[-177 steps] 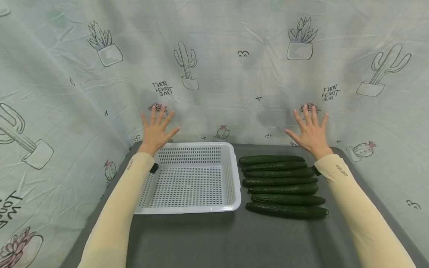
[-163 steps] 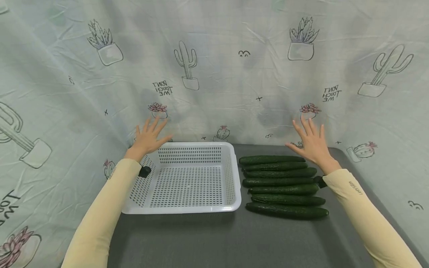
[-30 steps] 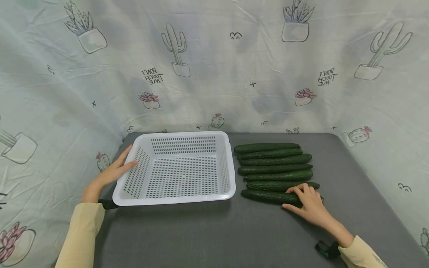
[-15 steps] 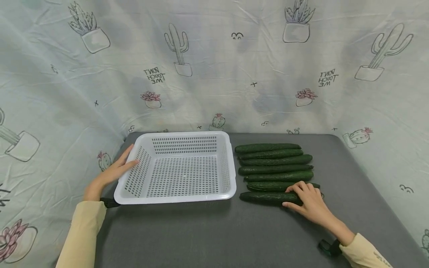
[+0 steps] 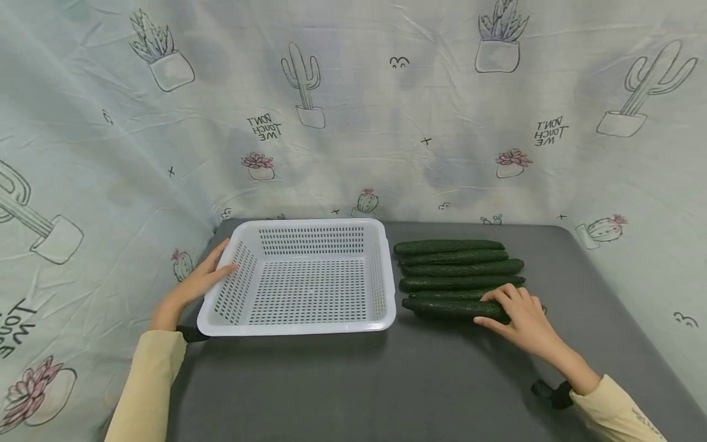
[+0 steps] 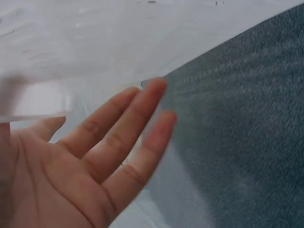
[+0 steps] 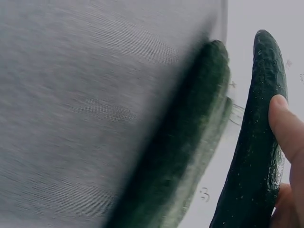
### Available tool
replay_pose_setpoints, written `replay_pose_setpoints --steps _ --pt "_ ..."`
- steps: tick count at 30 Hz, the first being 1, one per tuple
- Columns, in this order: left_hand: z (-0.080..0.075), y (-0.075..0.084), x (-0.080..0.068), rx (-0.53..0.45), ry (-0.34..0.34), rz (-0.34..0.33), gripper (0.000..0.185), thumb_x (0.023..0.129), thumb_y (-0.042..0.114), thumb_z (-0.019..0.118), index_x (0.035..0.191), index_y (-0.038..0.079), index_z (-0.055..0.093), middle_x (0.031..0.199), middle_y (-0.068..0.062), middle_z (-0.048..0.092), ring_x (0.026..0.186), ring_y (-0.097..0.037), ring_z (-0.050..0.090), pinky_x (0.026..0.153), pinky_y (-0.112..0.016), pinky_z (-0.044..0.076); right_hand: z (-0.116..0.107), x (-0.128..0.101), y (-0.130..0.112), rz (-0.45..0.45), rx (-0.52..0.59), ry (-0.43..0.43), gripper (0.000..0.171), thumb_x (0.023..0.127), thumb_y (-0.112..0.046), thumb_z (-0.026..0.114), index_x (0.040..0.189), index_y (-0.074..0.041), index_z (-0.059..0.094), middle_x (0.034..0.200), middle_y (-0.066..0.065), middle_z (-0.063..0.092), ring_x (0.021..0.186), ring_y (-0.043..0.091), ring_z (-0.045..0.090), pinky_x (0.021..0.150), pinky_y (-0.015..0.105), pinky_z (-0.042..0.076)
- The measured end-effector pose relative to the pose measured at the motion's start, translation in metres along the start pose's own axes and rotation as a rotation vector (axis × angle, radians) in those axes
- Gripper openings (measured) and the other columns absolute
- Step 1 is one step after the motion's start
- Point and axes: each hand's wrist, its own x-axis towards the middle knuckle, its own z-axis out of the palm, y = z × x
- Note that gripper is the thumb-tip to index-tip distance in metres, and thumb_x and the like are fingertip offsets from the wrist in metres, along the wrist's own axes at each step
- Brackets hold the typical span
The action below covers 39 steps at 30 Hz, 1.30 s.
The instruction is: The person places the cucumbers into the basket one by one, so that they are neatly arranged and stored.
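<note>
The right hand (image 5: pixel 521 319) curls round the nearest cucumber (image 5: pixel 453 308) at the front of the row on the grey tabletop (image 5: pixel 353 380). The left hand (image 5: pixel 201 279), fingers straight, rests against the white basket (image 5: pixel 381 270)'s left wall

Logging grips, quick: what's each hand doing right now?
Left hand: open, straight fingers touching the white basket.
Right hand: gripping the nearest cucumber.

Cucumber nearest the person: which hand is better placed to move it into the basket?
The right hand: its fingers already curl round that cucumber. The left hand rests on the white basket, probably steadying it.
</note>
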Motion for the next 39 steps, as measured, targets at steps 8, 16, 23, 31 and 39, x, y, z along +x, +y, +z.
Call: replay_pose_setpoints --steps 8,16,23,31,39 --pt "0.005 0.007 0.001 0.032 0.059 0.005 0.079 0.097 0.023 0.049 0.149 0.024 -0.010 0.114 -0.039 0.052 0.075 -0.035 0.067 0.056 -0.043 0.053 -0.021 0.018 -0.004 0.009 -0.013 0.042 0.037 0.075 -0.040 0.074 0.101 -0.017 0.063 0.097 0.005 0.051 0.080 0.022 0.038 0.066 0.037 0.023" --pt "0.008 0.011 0.003 0.054 0.090 -0.010 0.077 0.097 0.022 0.049 0.150 0.022 -0.006 0.110 -0.039 0.055 0.071 -0.034 0.068 0.055 -0.043 0.053 -0.035 0.032 -0.006 0.013 -0.004 0.059 0.039 0.076 -0.038 0.074 0.103 -0.014 0.062 0.098 0.008 0.051 0.083 0.025 0.040 0.066 0.037 0.023" --pt "0.009 0.009 0.003 0.061 0.105 0.003 0.076 0.096 0.022 0.049 0.150 0.022 -0.005 0.109 -0.039 0.055 0.069 -0.033 0.068 0.054 -0.042 0.053 -0.041 0.051 -0.018 0.032 0.013 0.031 0.039 0.080 -0.041 0.070 0.105 -0.013 0.061 0.102 0.008 0.050 0.087 0.027 0.040 0.069 0.039 0.023" --pt "0.009 0.009 0.003 0.050 0.101 -0.001 0.076 0.097 0.021 0.049 0.150 0.022 -0.005 0.109 -0.039 0.054 0.070 -0.033 0.068 0.054 -0.043 0.053 -0.039 0.074 -0.040 0.030 0.016 0.018 0.042 0.081 -0.045 0.068 0.106 -0.012 0.062 0.100 0.010 0.049 0.086 0.027 0.040 0.071 0.043 0.025" --pt "0.010 0.006 0.000 0.015 0.098 -0.014 0.076 0.097 0.022 0.049 0.150 0.023 -0.006 0.112 -0.039 0.052 0.072 -0.035 0.067 0.055 -0.044 0.053 -0.032 0.096 -0.063 0.038 0.015 -0.003 0.048 0.082 -0.049 0.064 0.109 -0.010 0.061 0.106 0.012 0.051 0.091 0.032 0.042 0.079 0.051 0.028"
